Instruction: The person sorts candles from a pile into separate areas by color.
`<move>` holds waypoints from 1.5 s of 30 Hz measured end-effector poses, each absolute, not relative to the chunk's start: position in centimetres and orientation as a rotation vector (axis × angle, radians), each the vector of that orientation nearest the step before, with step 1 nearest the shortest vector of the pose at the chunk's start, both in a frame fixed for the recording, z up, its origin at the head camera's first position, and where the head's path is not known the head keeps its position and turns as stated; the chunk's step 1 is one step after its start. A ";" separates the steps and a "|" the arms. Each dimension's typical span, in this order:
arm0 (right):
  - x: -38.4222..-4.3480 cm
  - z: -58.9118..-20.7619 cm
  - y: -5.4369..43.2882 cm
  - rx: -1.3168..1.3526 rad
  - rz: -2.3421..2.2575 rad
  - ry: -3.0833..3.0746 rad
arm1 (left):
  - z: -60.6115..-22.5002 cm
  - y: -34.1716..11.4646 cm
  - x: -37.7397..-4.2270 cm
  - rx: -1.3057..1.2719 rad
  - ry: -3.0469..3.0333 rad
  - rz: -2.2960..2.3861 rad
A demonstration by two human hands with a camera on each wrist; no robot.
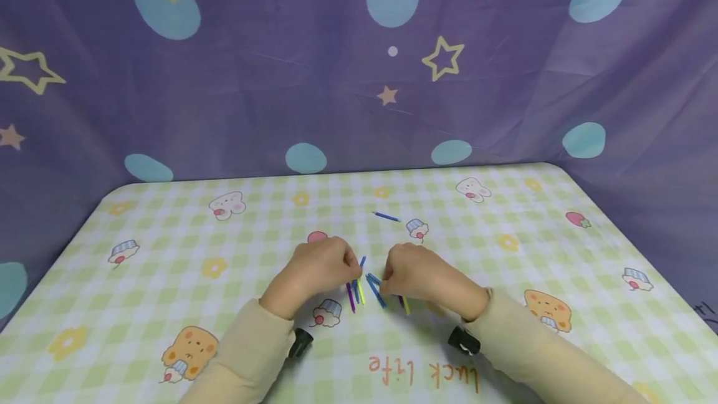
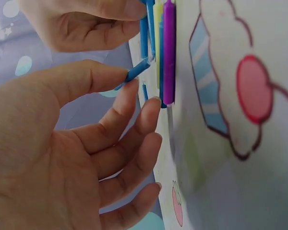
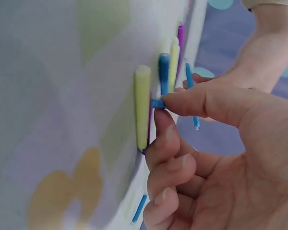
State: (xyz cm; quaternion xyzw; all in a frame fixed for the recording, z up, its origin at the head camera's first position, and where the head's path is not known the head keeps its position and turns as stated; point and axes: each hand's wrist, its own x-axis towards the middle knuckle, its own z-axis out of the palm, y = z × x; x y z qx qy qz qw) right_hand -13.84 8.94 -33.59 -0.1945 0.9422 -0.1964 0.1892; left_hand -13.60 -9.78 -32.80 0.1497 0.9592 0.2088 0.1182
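Resting in a thumb-and-forefinger pinch of the left hand (image 1: 322,264), one blue stick (image 2: 134,73) is held at a slant, the other fingers being spread loosely. Another blue stick (image 3: 158,103) is pinched by the right hand (image 1: 421,273), its other fingers being curled inward. Just nearer than the left grip, a purple stick (image 1: 350,298) and a yellow stick (image 1: 361,292) are laid on the checked tablecloth (image 1: 477,235). Beside the right grip, a second yellow stick (image 3: 142,108) is seen. Beyond both grips, a lone blue stick (image 1: 387,217) is set apart.
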 end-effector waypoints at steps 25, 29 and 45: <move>-16.7 -33.7 14.2 -0.716 -0.909 2.420 | -32.8 -9.4 -17.5 0.949 3.048 0.274; -17.2 -33.4 15.1 -0.700 -0.935 2.474 | -32.9 -8.9 -18.8 1.046 3.051 0.251; -18.2 -34.0 16.6 -0.720 -0.922 2.517 | -34.6 -7.7 -23.1 1.134 2.992 0.286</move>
